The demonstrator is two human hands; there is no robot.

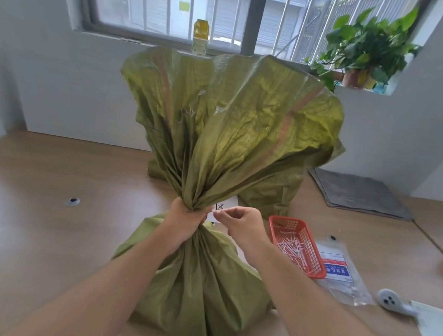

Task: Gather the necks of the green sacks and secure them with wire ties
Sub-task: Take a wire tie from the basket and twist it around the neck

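A filled green woven sack (199, 284) stands on the wooden table right in front of me. Its neck (196, 206) is bunched tight and its loose top fans out wide above. My left hand (185, 219) grips the gathered neck. My right hand (241, 222) is beside the neck, fingers curled, pinching a thin white wire tie (217, 211) that points at the bunched fabric. A second green sack (267, 192) stands behind, mostly hidden by the fanned top.
A red plastic basket (298, 245) with several white wire ties sits just right of my right hand. A clear plastic bag (341, 272), a white handle-like tool (393, 300) and a paper lie further right. A grey mat (358, 194) lies at the back right.
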